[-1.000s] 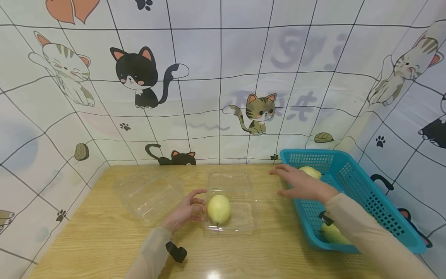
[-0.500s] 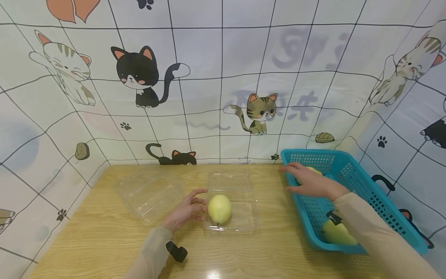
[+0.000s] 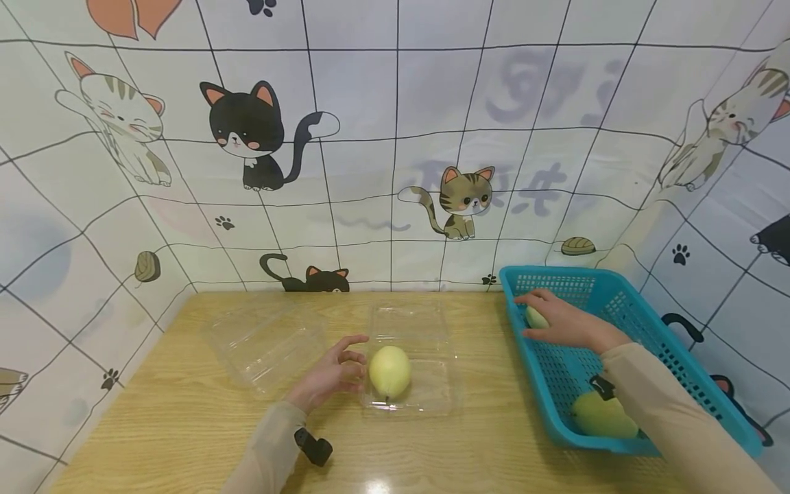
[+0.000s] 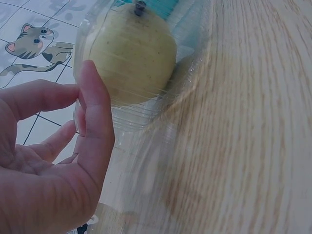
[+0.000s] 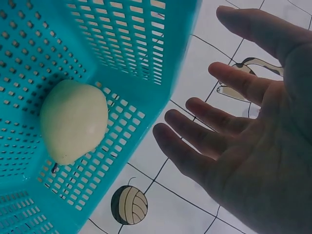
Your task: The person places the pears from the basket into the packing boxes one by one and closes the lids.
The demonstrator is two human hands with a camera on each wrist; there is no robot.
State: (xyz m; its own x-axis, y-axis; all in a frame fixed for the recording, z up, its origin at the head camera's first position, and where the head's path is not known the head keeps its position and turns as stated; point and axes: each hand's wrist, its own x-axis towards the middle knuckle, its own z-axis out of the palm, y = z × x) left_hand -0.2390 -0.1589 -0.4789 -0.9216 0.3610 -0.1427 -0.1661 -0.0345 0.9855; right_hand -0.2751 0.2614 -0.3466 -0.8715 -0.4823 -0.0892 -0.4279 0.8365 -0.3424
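A yellow pear [image 3: 390, 372] sits in the left part of a clear plastic clamshell box [image 3: 428, 392] whose lid is folded back. My left hand [image 3: 330, 379] is at the box's left side, its fingers loosely bent and the tips right at the clear wall. Over the far-left part of the blue basket [image 3: 685, 363] reaches my right hand [image 3: 568, 326], fingers spread. Below it, a pear [image 3: 535, 317] is partly hidden. In the right wrist view, the fingers hold nothing and a gap shows between them and a pear [image 5: 73, 122].
Another pear [image 3: 601, 415] lies at the basket's near end, partly covered by the right sleeve. A second clear box [image 3: 265, 346] stands at the left on the wooden table [image 3: 185, 418]. Behind rises a cat-patterned wall covering [image 3: 358, 158].
My right hand has moved right, from beside the basket's far-left rim to over the inside. My left hand, the box and its pear stay in place.
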